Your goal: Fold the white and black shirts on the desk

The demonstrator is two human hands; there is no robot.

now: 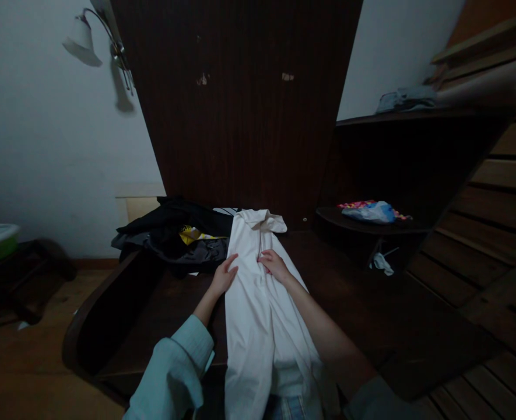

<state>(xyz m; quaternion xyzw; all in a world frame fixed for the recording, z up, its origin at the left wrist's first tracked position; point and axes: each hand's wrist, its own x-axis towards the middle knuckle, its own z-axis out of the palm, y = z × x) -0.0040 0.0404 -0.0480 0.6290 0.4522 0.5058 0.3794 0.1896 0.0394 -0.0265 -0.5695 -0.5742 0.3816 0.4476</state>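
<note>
A home bedroom: dark wooden bed [122,326] (clothes [174,236] heaped), wall lamp [85,41].

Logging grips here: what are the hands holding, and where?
Nothing gripped: left hand and right hand rest flat on the white shirt, just below its collar.

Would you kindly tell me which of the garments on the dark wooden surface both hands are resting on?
The white collared shirt, spread lengthwise down the middle; the dark clothes pile lies untouched beyond the left hand.
</note>
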